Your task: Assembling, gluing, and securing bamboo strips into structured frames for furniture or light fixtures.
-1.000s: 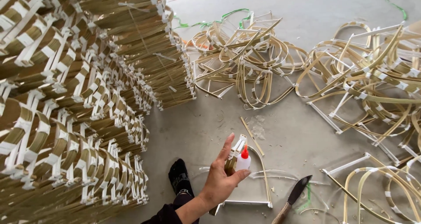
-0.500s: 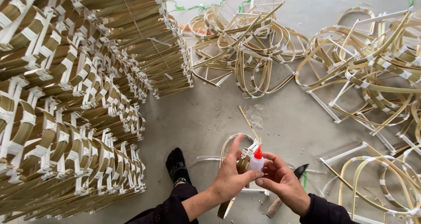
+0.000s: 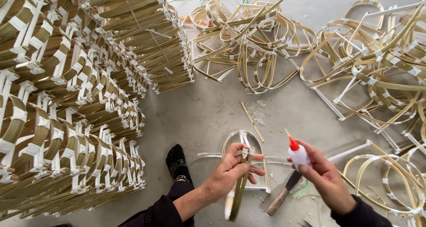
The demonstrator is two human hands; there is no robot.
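My left hand grips a short bundle of flat bamboo strips that hangs down toward me. My right hand holds a small white glue bottle with a red pointed nozzle, tip up, a little to the right of the strips. Under both hands lies a bent bamboo loop frame with white tape joints on the grey floor. A knife with a wooden handle lies between my hands on the floor.
Tall stacks of finished bamboo frames fill the left side. Loose bent bamboo hoops lie at the top centre, and more hoops lie on the right. My black-socked foot rests near the stacks. A loose stick lies ahead.
The glue bottle has passed from my left hand to my right, which came into view. My left hand now grips the bamboo strips. The view has shifted down.
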